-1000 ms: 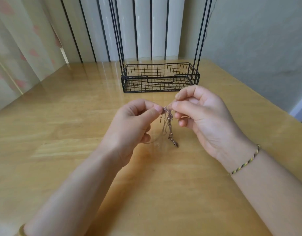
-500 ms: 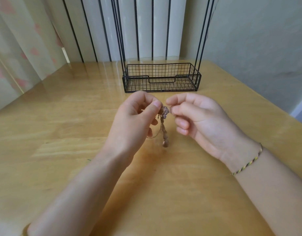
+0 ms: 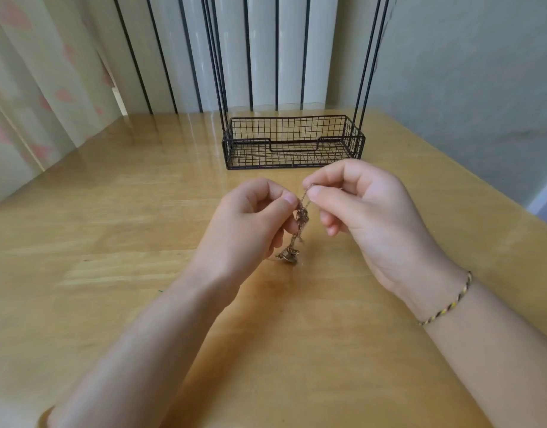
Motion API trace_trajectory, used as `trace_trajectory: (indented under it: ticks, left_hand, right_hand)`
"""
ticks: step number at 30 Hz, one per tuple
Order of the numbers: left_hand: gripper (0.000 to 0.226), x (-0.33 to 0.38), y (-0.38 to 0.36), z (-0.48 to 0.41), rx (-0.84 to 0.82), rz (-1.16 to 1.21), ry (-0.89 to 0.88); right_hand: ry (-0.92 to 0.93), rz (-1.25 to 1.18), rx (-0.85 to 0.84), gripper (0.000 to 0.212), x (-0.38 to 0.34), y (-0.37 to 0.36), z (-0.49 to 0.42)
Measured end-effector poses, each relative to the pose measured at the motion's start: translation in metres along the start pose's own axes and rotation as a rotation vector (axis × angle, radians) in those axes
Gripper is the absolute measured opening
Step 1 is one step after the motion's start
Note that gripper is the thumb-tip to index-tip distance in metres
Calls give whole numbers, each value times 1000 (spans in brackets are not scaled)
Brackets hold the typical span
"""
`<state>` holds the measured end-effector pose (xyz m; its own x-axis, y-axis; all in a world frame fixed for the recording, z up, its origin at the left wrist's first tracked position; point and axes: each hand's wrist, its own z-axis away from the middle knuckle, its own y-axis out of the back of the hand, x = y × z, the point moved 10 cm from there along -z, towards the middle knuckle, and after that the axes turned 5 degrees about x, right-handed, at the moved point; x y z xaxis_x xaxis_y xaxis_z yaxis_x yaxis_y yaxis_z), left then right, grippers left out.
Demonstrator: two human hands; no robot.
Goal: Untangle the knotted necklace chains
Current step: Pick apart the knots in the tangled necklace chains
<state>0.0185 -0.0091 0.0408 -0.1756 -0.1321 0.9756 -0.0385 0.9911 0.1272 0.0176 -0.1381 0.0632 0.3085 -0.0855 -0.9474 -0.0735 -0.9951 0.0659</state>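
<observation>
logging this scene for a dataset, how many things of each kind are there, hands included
hands: 2, left hand and right hand, both pinching the chains
chains: 1 tangle, strands too fine to count
basket: 1
bracelet: 1, on the right wrist
table: 1
total: 6

Bright, soft daylight, no hard sun. Light comes from back & left, thru the curtain [image 3: 34, 103]. White slats [image 3: 263, 57] at the back carry shiny highlights. The glossy table [image 3: 111, 242] has pale glare streaks near the wire basket [image 3: 294, 143] & a wide sheen at left. Shadows are faint & soft-edged, w/ a darker warm patch under the forearms. The wall [image 3: 467, 88] at right is dimmer, greyish. Wide-angle lens: table edges splay, vert. lines lean at the sides. The chain [image 3: 301, 217] is smeared, links not readable. Pic overall a bit soft.
</observation>
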Motion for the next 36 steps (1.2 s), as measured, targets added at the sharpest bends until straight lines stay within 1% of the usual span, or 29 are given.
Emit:
trace_trajectory:
  ticks: [5, 7, 8, 9, 11, 12, 14, 16, 18, 20, 22, 25, 28, 30, 32, 35, 36]
  left_hand:
    - [15, -6, 5, -2, 27, -27, 33]
    - [16, -6, 6, -1, 40, -30, 31]
    - [16, -5, 6, -1, 46, -28, 24]
    - [17, -3, 7, -1, 54, -25, 15]
    - [17, -1, 9, -2, 71, -24, -4]
    - [17, 0, 9, -2, 77, -28, -11]
    - [16, 1, 9, -2, 78, -36, -19]
    - [15, 0, 7, -2, 68, -40, -14]
    - [16, -2, 5, -1, 50, -40, -2]
    - [16, -3, 3, 0, 29, -45, 4]
    - [18, -4, -1, 0, 1, -67, -1]
    - [18, -7, -5, 0, -29, -108, 16]
    - [16, -14, -4, 0, -32, -159, 52]
    - [16, -16, -2, -1, -20, -167, 64]
    - [17, -18, 2, -3, 6, -170, 67]
    - [17, -19, 9, -5, 55, -171, 77]
    - [17, -20, 9, -5, 60, -167, 84]
  right_hand:
    - [-96, -287, -32, 18, 4, -2, -1]
    - [-115, -287, -20, 19, 6, 0, -2]
    - [-110, -222, -8, 18, 7, 3, -3]
    - [-93, -99, 8, 18, 7, 6, -3]
    - [-20, 223, 32, 18, 5, 9, -4]
    - [26, 346, 35, 17, 3, 8, -4]
    - [113, 508, 56, 14, -2, 6, -3]
    - [174, 589, 96, 9, -9, 6, -1]
    - [198, 527, 110, 9, -14, 7, 0]
    - [170, 372, 98, 9, -14, 8, 0]
    - [106, 202, 81, 9, -11, 8, 0]
    - [1, -27, 65, 17, -3, 8, -1]
    - [-75, -294, 53, 18, -1, 6, -1]
    - [-96, -354, 63, 18, -1, 7, -2]
    - [-102, -361, 89, 18, -1, 11, -3]
    - [-78, -402, 122, 15, -3, 16, -4]
    - [-65, -425, 125, 18, -5, 17, -3]
